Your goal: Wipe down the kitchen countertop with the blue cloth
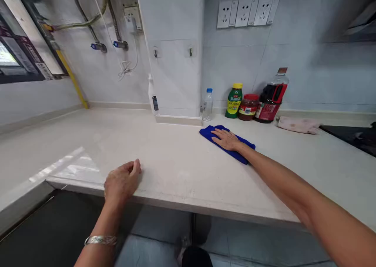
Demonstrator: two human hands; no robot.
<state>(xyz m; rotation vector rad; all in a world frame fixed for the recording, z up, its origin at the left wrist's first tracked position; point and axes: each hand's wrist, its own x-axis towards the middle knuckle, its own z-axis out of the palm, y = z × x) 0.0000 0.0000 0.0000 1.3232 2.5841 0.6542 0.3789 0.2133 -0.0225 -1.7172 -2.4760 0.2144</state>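
Observation:
My right hand (225, 138) lies flat with fingers stretched out on a blue cloth (243, 149) spread on the pale countertop (170, 157), near the back wall. My left hand (122, 180) rests on the countertop's front edge, its fingers curled loosely under and thumb against them; nothing shows in it. A metal bracelet (100, 240) circles the left wrist.
Behind the cloth stand a small clear water bottle (207, 104), a green bottle (234, 100), a red-lidded jar (248, 107) and a large dark sauce bottle (272, 96). A pinkish rag (298, 124) lies beside a black cooktop (352, 137). A white spray bottle (152, 96) stands by the pillar.

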